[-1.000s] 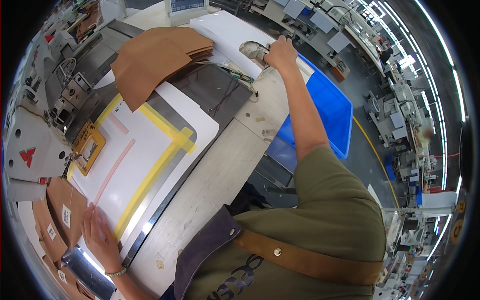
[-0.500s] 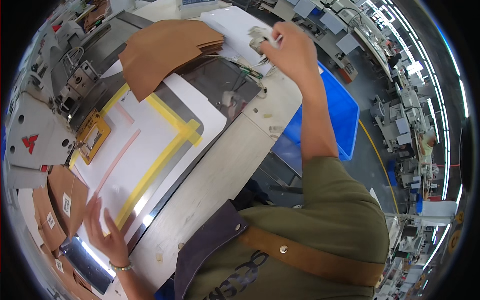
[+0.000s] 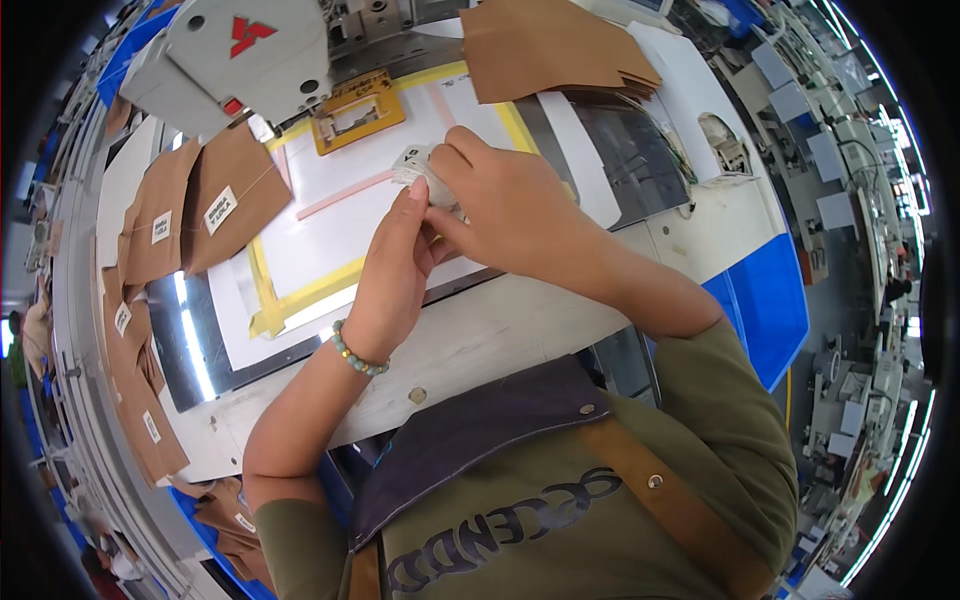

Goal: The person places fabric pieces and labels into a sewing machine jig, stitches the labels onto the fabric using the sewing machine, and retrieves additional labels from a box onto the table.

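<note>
Over the white sheet, my right hand (image 3: 500,195) grips a small bundle of white labels (image 3: 413,163) with dark print. My left hand (image 3: 397,250) meets it from below, thumb against the near edge of the bundle and its other fingers curled behind, partly hidden by the right hand. Beneath both hands lies the white sheet (image 3: 335,240), edged with yellow tape and marked with pink strips. A yellow frame (image 3: 385,115) with a rectangular window sits just beyond the bundle, beside the sewing machine head (image 3: 190,60).
Brown flat pieces (image 3: 255,190) bearing white labels overlap at the left and hang over the table's edge. A stack of plain brown pieces (image 3: 540,50) lies at the far right. Right of the table (image 3: 470,340) stands a blue bin (image 3: 765,310); another blue bin (image 3: 195,510) is at lower left.
My right hand has come from the table's far right to the middle with the labels. My left hand has left the sheet's near edge and joined it. The view has turned left.
</note>
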The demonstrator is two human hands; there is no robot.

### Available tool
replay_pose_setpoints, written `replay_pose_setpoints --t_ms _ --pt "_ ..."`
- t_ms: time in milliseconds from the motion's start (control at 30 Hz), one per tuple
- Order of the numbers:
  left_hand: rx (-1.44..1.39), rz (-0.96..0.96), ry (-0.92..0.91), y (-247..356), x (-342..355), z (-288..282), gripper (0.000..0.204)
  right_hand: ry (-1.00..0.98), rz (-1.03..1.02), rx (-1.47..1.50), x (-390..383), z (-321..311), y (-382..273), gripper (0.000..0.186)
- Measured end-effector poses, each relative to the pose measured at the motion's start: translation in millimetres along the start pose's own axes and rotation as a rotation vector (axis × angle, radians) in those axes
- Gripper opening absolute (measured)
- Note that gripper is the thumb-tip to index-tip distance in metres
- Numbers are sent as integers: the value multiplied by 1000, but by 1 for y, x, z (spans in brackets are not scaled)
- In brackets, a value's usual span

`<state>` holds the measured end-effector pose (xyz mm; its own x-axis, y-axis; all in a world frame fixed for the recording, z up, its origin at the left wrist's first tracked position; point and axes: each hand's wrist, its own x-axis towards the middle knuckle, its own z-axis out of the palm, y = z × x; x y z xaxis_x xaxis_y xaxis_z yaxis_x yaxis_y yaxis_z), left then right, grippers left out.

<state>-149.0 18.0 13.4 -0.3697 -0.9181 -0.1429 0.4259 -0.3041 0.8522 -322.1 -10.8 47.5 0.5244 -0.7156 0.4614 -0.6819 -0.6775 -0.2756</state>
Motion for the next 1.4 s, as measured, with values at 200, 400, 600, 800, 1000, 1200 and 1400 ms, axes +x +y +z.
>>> replay_pose_setpoints --t_ms 200,400,600,800,1000,1200,1400 --pt "153 -46 127 9 -3 -22 38 -171 36 440 -4 -8 6 24" --pt "488 -36 -97 44 -7 -48 40 -95 -241 195 10 -21 38 52" --pt "512 -75 -83 54 -5 -59 42 -195 -175 372 10 -2 39 76" --pt "-39 107 161 26 -3 -52 41 -292 382 1017 13 16 29 65" --pt "-116 128 167 16 -1 -48 39 -439 497 898 20 18 20 49" --pt "225 77 314 21 -14 -54 66 -617 313 868 42 22 49 42" --pt "1147 438 160 21 -8 -71 97 -652 35 519 56 41 58 35"
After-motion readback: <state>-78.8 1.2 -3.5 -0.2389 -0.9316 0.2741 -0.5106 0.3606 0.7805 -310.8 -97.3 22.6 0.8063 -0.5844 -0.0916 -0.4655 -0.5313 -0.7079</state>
